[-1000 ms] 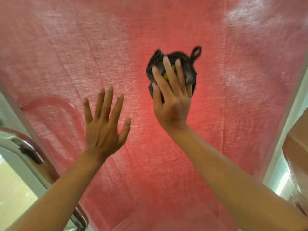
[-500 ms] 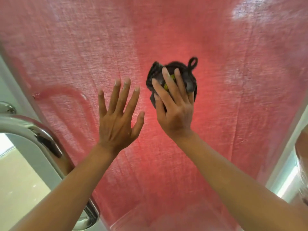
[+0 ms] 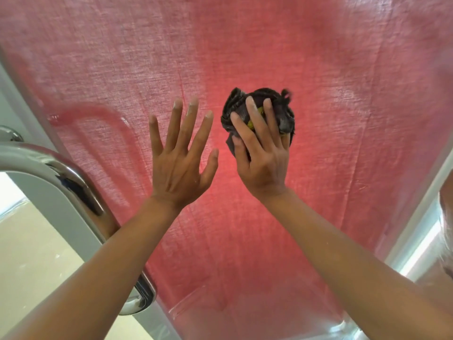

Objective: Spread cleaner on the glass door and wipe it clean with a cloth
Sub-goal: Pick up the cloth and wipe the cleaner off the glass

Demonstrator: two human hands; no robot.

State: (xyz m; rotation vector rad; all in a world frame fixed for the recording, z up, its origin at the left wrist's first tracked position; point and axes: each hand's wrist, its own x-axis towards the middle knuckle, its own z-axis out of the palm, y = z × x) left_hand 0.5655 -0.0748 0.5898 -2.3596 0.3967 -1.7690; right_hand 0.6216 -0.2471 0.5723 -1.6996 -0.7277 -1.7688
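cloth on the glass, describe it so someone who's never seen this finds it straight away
Start at the glass door with red fabric behind it. Just right of the middle, the right hand presses a bunched cloth to it. It is the only dark thing there, with a yellow-green bit between the fingers.

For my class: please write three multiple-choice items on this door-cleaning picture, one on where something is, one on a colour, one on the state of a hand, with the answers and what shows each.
1. Where is the dark cloth?
A. Under the right hand, against the glass door
B. Hung over the metal door handle
C. In the left hand

2. What colour is the fabric behind the glass?
A. Blue
B. Red-pink
C. White

3. How is the left hand?
A. Clenched in a fist
B. Pinching the cloth
C. Open, fingers spread

Answers: 1 A, the right hand's straight fingers lie over the bunched cloth; 2 B, red-pink weave fills the pane; 3 C, all five fingers are straight and apart, holding nothing.
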